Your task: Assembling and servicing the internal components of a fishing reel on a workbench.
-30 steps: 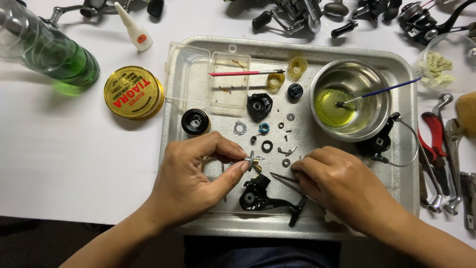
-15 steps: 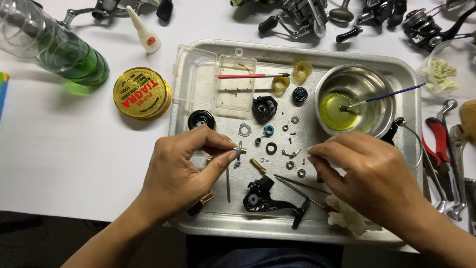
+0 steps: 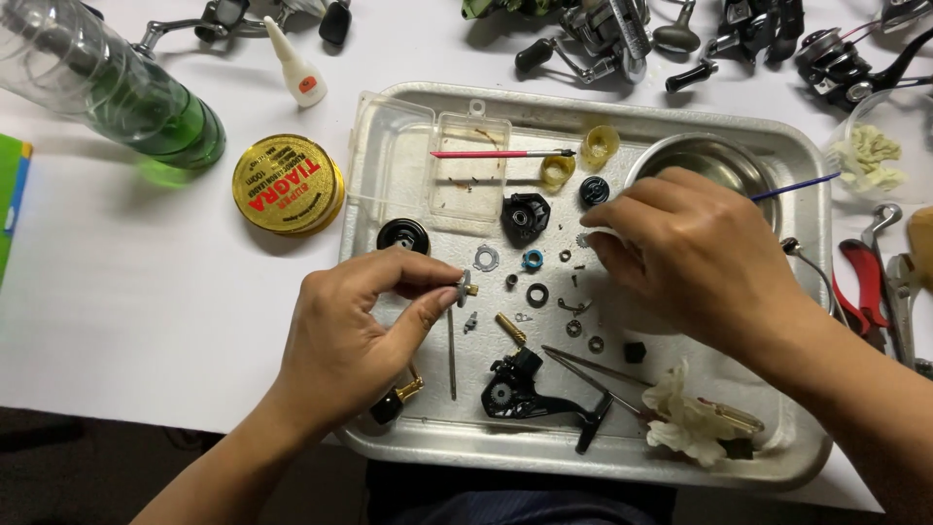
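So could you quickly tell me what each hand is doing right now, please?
Left hand: pinching a small metal part.
Right hand: fingertips down among tray parts; hold cannot be told.

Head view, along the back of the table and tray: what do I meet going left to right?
Green bottle → glue bottle → clear plastic box → pink brush → yellow rings → steel bowl → pliers.

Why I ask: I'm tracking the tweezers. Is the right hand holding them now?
No: the tweezers lie on the metal tray, while the right hand reaches toward small parts higher up.
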